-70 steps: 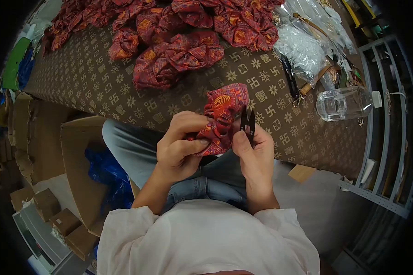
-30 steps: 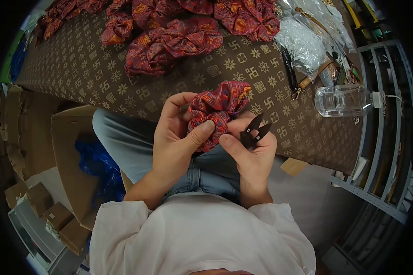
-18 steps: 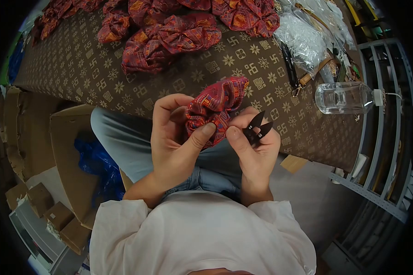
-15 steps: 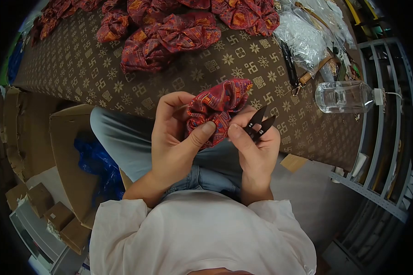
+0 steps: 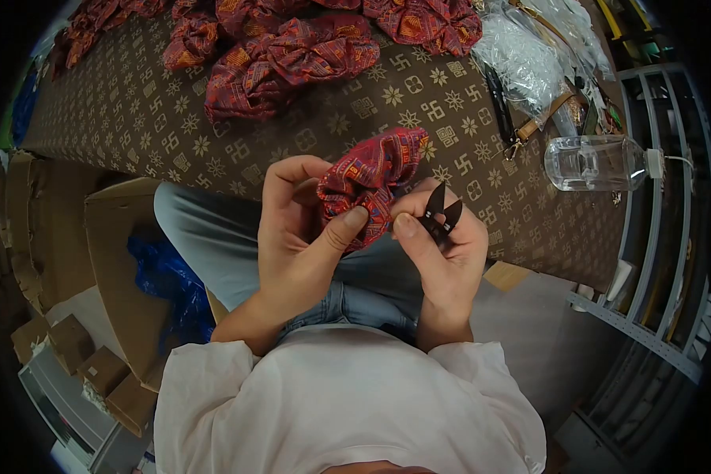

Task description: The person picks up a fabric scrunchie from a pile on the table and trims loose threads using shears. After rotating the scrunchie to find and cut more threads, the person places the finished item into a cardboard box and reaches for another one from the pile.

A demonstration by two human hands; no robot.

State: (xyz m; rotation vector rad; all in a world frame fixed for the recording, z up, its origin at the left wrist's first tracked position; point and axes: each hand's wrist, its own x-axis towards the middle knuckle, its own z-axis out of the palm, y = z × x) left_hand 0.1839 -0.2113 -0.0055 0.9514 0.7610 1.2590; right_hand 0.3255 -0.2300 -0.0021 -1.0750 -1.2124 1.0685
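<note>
My left hand point(image 5: 302, 237) is closed on a gathered red patterned scrunchie point(image 5: 373, 178), thumb pressed over its front folds. Beside its right edge, my right hand point(image 5: 444, 253) is curled around black thread snips point(image 5: 441, 217), whose two pointed blades stick up with a gap between them. The right thumb and forefinger pinch together close to the fabric; whether a thread lies between them is too small to tell. The fingers behind the scrunchie are partly hidden.
More red scrunchies point(image 5: 292, 59) lie heaped along the far side of the brown patterned cloth point(image 5: 332, 130). To the right are clear plastic bags point(image 5: 521, 63), a tan strap point(image 5: 543, 118) and a clear bottle point(image 5: 596, 163) on its side. A cardboard box point(image 5: 126, 276) with blue plastic stands at left.
My right hand has drawn slightly right, away from the scrunchie, and the snips have turned more upright. The left hand and scrunchie have shifted a little left.
</note>
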